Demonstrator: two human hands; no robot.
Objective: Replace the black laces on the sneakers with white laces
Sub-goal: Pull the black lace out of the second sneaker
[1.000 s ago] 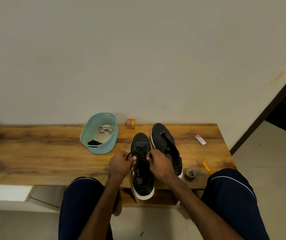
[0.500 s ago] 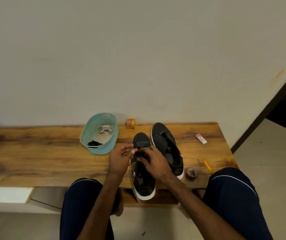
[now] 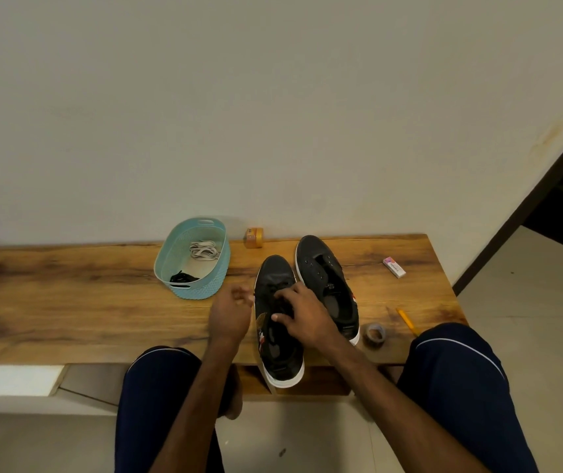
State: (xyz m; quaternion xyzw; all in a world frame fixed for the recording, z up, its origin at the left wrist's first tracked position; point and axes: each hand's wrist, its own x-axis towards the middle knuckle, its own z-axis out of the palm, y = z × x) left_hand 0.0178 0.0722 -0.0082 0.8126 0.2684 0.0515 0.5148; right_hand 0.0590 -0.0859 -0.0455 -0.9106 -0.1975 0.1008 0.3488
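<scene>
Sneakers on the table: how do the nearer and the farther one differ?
The nearer sneaker is laced in black; the farther sneaker has empty eyelets. The nearer sneaker's heel overhangs the table edge; the farther sneaker lies fully on it. The right hand holds only the nearer one. Both are black with white soles.

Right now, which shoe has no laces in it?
The sneaker on the right, nearer the eraser: its eyelets are empty. The other sneaker, under the right hand, has a black lace.
</scene>
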